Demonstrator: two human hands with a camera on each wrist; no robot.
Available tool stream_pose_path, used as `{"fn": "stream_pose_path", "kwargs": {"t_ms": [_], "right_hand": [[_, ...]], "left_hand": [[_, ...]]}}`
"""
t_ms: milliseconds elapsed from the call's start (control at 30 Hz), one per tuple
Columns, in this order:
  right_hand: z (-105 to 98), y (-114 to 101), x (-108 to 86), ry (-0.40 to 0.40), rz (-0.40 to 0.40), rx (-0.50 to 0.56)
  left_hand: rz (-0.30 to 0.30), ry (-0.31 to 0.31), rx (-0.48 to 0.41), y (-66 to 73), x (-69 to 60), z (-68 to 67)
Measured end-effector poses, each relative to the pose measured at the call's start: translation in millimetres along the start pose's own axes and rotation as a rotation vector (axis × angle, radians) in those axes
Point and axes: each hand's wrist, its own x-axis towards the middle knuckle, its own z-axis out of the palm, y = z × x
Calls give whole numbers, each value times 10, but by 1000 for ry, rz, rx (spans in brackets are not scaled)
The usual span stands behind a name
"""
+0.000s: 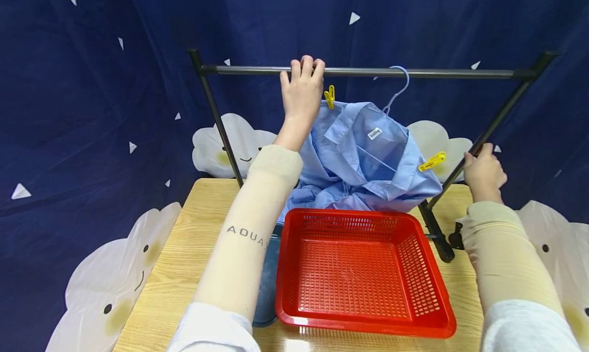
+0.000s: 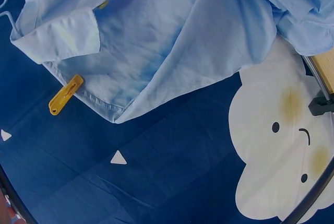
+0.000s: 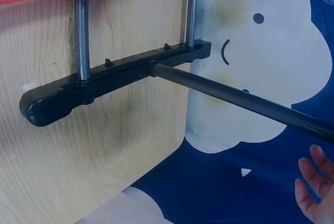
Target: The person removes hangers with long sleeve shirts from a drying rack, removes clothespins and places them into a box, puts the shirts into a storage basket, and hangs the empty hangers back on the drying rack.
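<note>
My left hand (image 1: 301,94) has its fingers over the top rail (image 1: 359,72) of a dark metal clothes rack, gripping it left of the hanger hook. On this rail hangs a light blue hanger (image 1: 401,90) carrying a light blue collared shirt (image 1: 317,163). Two yellow clothespins are clipped to the shirt, one clothespin (image 1: 329,96) on the left and another clothespin (image 1: 432,161) on the right. Beside the rack's right post (image 1: 490,124) is my right hand (image 1: 485,173); its fingers (image 3: 311,174) are loosely bent and apart from the post in the right wrist view.
A red perforated basket (image 1: 349,329) stands before the shirt, overlapping a dark blue tray (image 1: 264,296) on the wooden table (image 1: 156,296). The rack's black foot (image 3: 120,70) rests on the table. Behind hangs a dark blue curtain (image 1: 92,112) with white cloud shapes.
</note>
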Motion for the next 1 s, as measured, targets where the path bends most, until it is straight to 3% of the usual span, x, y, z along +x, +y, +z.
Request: {"fn": "stream_pose_path", "kwargs": {"t_ms": [233,567,667,800,1000], "right_hand": [[3,12,-3,3,-2,16],[-29,18,-5,-16,-12,22],[-42,17,-10,-35,-15,16],[-42,10,-25,-46,-30,9],[-10,-21,-89,-2,-28,-18]], "left_hand": [[9,4,-23,-19,-16,10],[69,-41,-90,-140,-130,20],[96,5,-127,-209,-203,65],[132,115,-160,-331,-337,170],[151,260,-168,-556,-570,374]]}}
